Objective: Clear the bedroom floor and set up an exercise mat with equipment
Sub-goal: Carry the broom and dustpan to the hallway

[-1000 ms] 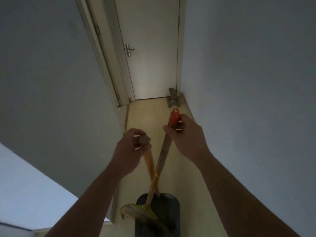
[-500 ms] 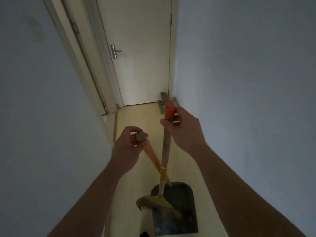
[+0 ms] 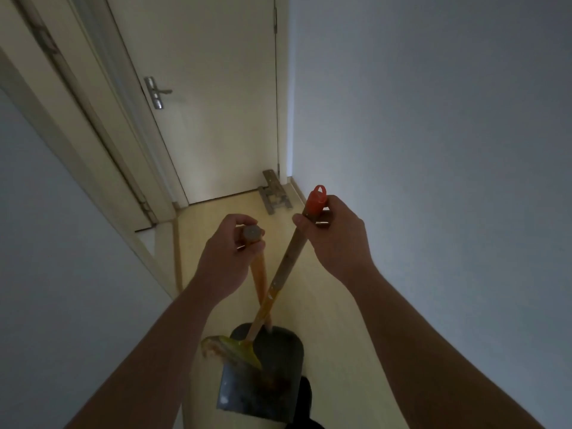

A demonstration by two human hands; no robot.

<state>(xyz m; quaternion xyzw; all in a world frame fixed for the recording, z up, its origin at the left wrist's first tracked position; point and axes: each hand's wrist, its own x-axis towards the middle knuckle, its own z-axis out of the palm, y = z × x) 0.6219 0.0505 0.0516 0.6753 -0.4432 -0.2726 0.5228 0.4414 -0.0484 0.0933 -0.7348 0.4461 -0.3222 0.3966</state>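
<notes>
Nearer the door (image 3: 216,119) now, left hand (image 3: 226,261) grips the dustpan (image 3: 272,366), right hand (image 3: 337,239) the broom (image 3: 288,258): floor-clearing, and opening it probably needs one hand free.

the broom shaft (image 3: 288,260) looks like bare matt wood, topped by a glossy red plastic cap (image 3: 316,200). the dustpan (image 3: 269,388) is dark dull metal, scuffed and speckled, and its orange handle (image 3: 259,281) is smooth with a slight sheen. the floor (image 3: 216,218) is pale smooth laminate. the door lever (image 3: 157,92) is brushed metal.
</notes>
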